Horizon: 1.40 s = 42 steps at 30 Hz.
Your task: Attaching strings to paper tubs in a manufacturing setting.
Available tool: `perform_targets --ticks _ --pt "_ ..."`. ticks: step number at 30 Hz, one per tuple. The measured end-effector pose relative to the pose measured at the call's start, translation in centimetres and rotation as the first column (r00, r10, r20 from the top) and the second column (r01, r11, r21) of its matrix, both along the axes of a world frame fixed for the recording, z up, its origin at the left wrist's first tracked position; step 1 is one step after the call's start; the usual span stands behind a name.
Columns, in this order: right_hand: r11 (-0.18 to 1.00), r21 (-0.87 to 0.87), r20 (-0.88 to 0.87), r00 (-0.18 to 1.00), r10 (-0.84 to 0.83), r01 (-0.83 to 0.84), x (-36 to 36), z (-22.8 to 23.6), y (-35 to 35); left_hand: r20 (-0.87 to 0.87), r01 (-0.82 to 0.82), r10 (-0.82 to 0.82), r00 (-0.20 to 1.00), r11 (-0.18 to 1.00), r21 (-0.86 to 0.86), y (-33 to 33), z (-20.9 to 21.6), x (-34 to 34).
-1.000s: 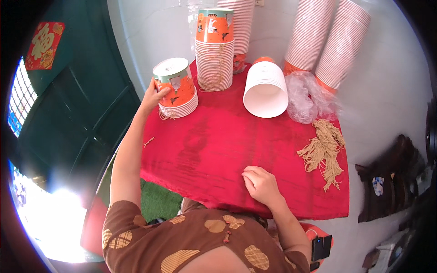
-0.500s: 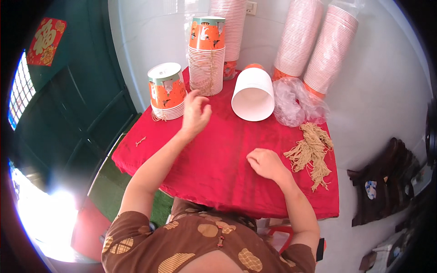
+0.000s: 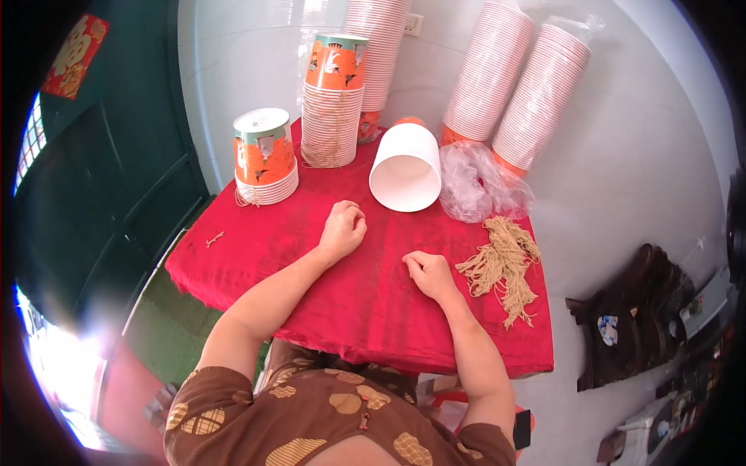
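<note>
My left hand (image 3: 343, 231) is over the middle of the red-covered table, its fingers curled in and no object showing in it. To its right, my right hand (image 3: 429, 274) is closed loosely near the cloth, also with nothing visible in it. Beyond them a wide white paper bucket (image 3: 406, 167) lies on its side, its mouth facing me. A bundle of tan twine strands (image 3: 503, 264) lies right of my right hand. At the far left stands a short upside-down stack of orange-and-green paper buckets (image 3: 265, 159), with twine at its base. A taller stack (image 3: 332, 116) behind it has twine running down it.
Tall plastic-wrapped stacks of buckets (image 3: 488, 74) stand along the back against the wall. Crumpled clear plastic (image 3: 474, 182) lies beside the white bucket. A short twine scrap (image 3: 215, 239) is on the red cloth (image 3: 264, 256) at left. Dark wooden furniture (image 3: 633, 318) stands to the right.
My left hand has moved away from the bucket stacks, back toward me and closer to my right hand, its fingers curling in. The whole view has shifted slightly; my right hand stays in about the same place.
</note>
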State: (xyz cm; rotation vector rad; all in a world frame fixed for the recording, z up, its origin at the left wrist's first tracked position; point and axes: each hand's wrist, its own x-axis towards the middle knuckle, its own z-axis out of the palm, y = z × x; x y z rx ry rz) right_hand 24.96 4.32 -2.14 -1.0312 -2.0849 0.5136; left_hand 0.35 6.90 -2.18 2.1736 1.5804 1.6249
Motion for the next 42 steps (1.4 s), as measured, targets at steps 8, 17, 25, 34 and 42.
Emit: perform_targets --ticks 8,17,25,34,42 --pt "1.0 -0.029 0.0 1.0 0.002 -0.002 0.6 0.1 0.2 0.041 -0.03 0.033 0.999 0.996 -0.08 0.6 -0.8 -0.4" --pt "1.0 -0.023 0.038 0.999 0.008 -0.007 0.7 0.3 -0.1 0.088 -0.031 0.038 0.995 0.996 -0.079 0.4 -0.6 -0.7" --pt "1.0 -0.008 0.056 0.998 0.02 -0.019 0.5 0.4 -0.2 0.095 -0.029 0.044 0.994 0.989 -0.147 0.3 -0.2 -1.4" --pt "0.997 0.081 0.124 0.992 0.002 -0.012 0.9 0.2 -0.2 0.145 0.019 0.009 0.989 0.982 -0.189 -0.1 0.6 -0.8" --pt "0.995 0.097 0.171 0.985 0.008 -0.025 0.1 0.6 -0.6 0.13 0.017 0.009 0.991 0.979 -0.202 -0.2 1.0 -2.1"
